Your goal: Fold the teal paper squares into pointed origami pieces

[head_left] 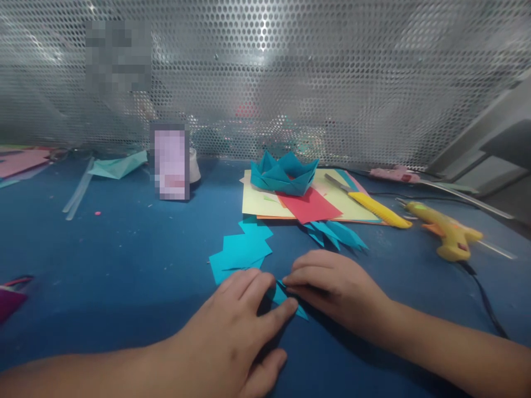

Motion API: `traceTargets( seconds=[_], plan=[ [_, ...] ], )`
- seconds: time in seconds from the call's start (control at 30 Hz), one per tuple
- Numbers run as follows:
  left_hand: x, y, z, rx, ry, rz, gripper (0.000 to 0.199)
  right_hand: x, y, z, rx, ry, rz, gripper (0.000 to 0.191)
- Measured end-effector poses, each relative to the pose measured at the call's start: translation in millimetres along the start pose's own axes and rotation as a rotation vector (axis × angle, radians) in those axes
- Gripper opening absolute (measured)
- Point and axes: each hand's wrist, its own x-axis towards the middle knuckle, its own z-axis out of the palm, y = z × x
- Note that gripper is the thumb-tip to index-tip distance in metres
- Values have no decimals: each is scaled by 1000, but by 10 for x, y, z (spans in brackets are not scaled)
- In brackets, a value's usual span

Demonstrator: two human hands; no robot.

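Observation:
A small piece of blue paper (282, 296) with a pointed corner lies on the table between my hands. My left hand (236, 326) holds it down, index fingertip on the paper and thumb apart on the near side. My right hand (332, 284) has its fingers pinched together at the paper's upper right edge; its fingertips partly hide that edge. Just beyond my left hand are several loose blue paper squares (244, 249). Past my right hand lies a bunch of folded pointed blue pieces (336, 233). A blue folded paper crown shape (284, 174) stands farther back.
Under the crown shape are pale yellow sheets (261, 204) and a red sheet (311, 205). A yellow box cutter (379, 210) rests on them, blade out. To the right lies a yellow glue gun (452, 235) with a black cord. A phone (172, 160) stands upright before a perforated metal panel (352, 94).

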Motion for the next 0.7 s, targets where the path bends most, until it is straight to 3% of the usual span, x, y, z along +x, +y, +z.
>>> traceTargets(
  seconds=[0.13,0.23,0.47,0.7],
  plan=[
    [-11,-18,56,-10,89,45,44,4,12,-4,-62,-34,-72,24],
    [-20,-22,94,9,45,29,44,2,17,-17,-88,-74,-93,28],
    [-34,-33,134,11,87,39,44,-10,29,-31,-130,-132,-106,30],
    [-11,-28,53,4,23,37,43,-17,38,-44,-153,-166,-135,27]
  ],
)
